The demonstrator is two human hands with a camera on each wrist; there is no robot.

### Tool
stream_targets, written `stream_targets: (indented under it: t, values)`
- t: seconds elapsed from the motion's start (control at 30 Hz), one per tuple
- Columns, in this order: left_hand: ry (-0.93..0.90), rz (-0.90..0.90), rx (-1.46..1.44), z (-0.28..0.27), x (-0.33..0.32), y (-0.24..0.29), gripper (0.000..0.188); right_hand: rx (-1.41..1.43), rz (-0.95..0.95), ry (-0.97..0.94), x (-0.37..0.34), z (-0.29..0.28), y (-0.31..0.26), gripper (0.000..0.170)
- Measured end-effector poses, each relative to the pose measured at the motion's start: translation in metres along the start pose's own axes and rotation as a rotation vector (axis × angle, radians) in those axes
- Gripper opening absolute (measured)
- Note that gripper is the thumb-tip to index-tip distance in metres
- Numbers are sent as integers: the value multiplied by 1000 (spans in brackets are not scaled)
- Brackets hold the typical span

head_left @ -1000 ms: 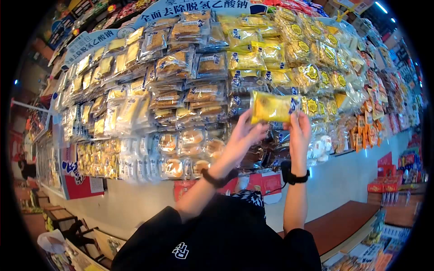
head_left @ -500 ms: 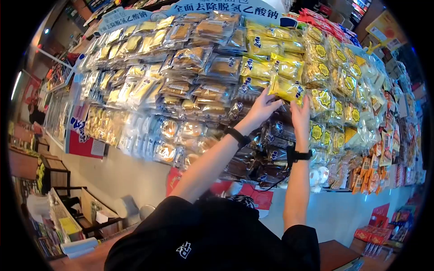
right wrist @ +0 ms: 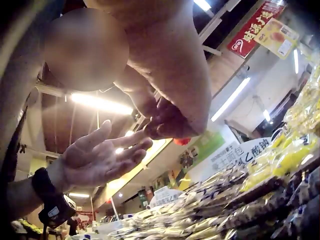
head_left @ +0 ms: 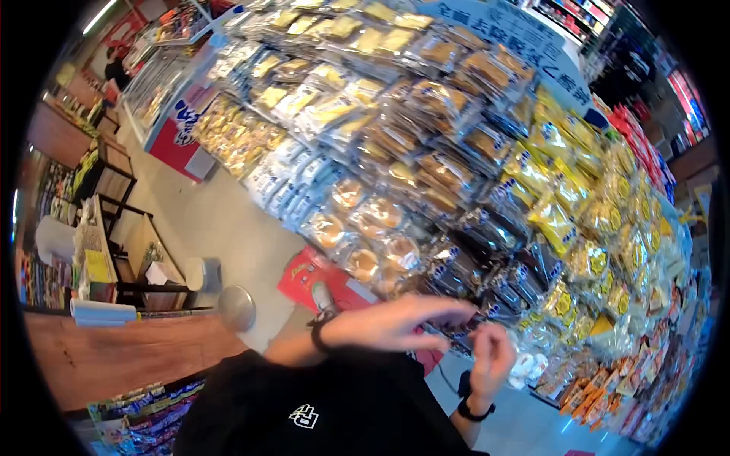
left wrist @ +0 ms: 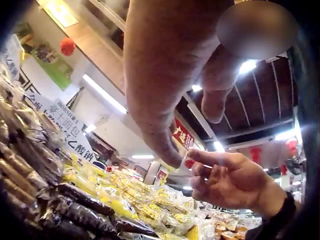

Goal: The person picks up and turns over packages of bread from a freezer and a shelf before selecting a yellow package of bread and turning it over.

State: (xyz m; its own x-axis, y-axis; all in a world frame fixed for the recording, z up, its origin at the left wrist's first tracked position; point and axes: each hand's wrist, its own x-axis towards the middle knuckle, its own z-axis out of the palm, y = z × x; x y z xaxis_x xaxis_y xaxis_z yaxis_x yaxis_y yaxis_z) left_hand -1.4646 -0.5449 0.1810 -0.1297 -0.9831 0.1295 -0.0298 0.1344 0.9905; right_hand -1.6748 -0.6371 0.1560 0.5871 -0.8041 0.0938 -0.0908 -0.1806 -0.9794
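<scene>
In the head view my left hand (head_left: 395, 323) is held in front of the display with straight fingers and nothing in it. Just to its right, my right hand (head_left: 493, 357) is raised with loosely bent fingers and no packet in its grasp. The left wrist view shows the right hand's fingertips close to those of the left hand. Beyond both hands lies a yellow bread packet (head_left: 553, 220) on the pile. Dark brown wrapped packets (head_left: 494, 235) are nearest to the fingers.
Clear-wrapped brown cakes (head_left: 445, 178) and round buns (head_left: 365, 264) fill the stepped display to the left. Yellow star-label packets (head_left: 591, 260) and orange snack packs (head_left: 589, 399) lie on the right. A round stool (head_left: 237, 308) and a wooden counter (head_left: 114, 353) stand at lower left.
Both hands have put the yellow bread packet down on the yellow pile, let go and drawn back toward the body. The head view has turned left and tilted.
</scene>
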Motion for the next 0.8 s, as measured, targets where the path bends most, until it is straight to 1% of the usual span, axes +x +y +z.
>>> stream_targets:
  t: [0.03, 0.1, 0.13, 0.17, 0.2, 0.23, 0.3, 0.33, 0.37, 0.4, 0.43, 0.47, 0.5, 0.53, 0.57, 0.63, 0.67, 0.73, 0.77, 0.8]
  values:
    - [0, -34, -19, -2, -22, 2, 57, -43, 42, -68, -11, 12, 1, 8]
    - [40, -184, -12, -7, -61, -2, 53, -120, -28, -268, -25, 43, 9, 10]
    - [63, -182, -7, -7, -80, -12, 53, -111, 48, -315, -30, 63, 10, 9]
    - [132, -193, -18, -7, -100, -28, 50, -105, 126, -363, -35, 84, 10, 9]
    - [199, -203, -29, -8, -116, -39, 48, -114, 142, -399, -39, 104, 13, 11]
    - [216, -198, -28, -12, -128, -43, 48, -156, 130, -416, -41, 123, 10, 13]
    - [275, -55, 16, -23, -150, -46, 45, -186, 171, -500, -40, 153, 4, 16]
    - [298, -67, 41, -32, -159, -45, 45, -192, 165, -515, -38, 168, 0, 16]
    - [317, -59, 43, -41, -167, -44, 45, -214, 138, -547, -35, 183, -4, 20]
    - [349, -52, 123, -52, -175, -43, 43, -235, 108, -578, -31, 199, -9, 24]
    - [382, -45, 201, -62, -184, -42, 42, -245, 93, -594, -29, 214, -10, 24]
    - [444, 0, 233, -70, -194, -47, 43, -252, -19, -602, -26, 229, -9, 29]
    - [469, 13, 234, -80, -205, -46, 43, -257, -132, -611, -24, 244, -11, 34]
    - [508, -6, 254, -89, -218, -46, 43, -282, -95, -642, -23, 257, -18, 37]
    - [548, -26, 274, -98, -232, -45, 43, -294, -114, -664, -22, 272, -21, 37]
    - [625, -29, 265, -115, -263, -50, 43, -286, -84, -786, -20, 304, -26, 38]
    - [665, -63, 295, -123, -281, -52, 43, -303, -45, -843, -19, 320, -35, 40]
    - [730, -134, 326, -140, -317, -48, 43, -285, -98, -899, -20, 354, -34, 41]
    - [757, -136, 337, -147, -334, -47, 43, -260, -131, -930, -21, 371, -32, 41]
    - [807, -156, 392, -154, -352, -48, 44, -234, -123, -970, -22, 388, -33, 41]
